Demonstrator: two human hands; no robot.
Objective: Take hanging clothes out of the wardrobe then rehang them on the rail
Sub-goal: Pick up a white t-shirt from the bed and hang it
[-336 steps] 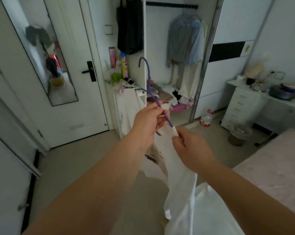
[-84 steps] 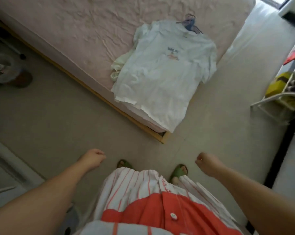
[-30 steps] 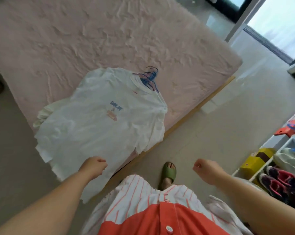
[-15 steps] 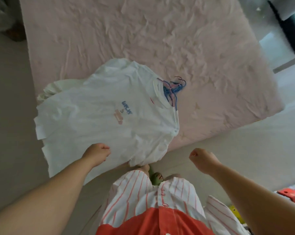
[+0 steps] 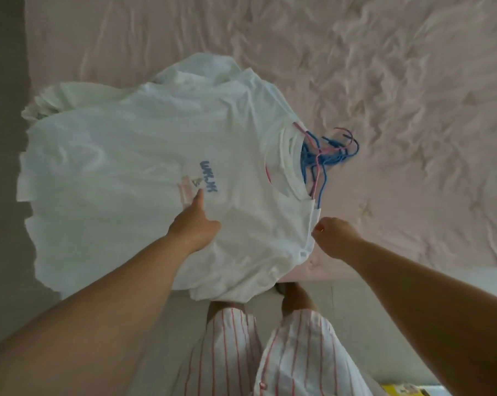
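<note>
- A stack of white T-shirts (image 5: 144, 167) is seen laid on the pink bed (image 5: 398, 81), its lower edge hanging past the mattress edge — so the taking-out part is judged at least partly done for these garments.
- Blue and pink hangers (image 5: 324, 155) are still threaded through the collars, hooks lying on the sheet.
- The left hand (image 5: 194, 224) is rested flat on the top shirt, fingers extended toward the blue print.
- The right hand (image 5: 334, 235) is curled at the shirt's shoulder edge; the fabric appears to be pinched, though this cannot be told for certain.
- Rehanging on the rail is judged not yet done — no rail is in view.
</note>
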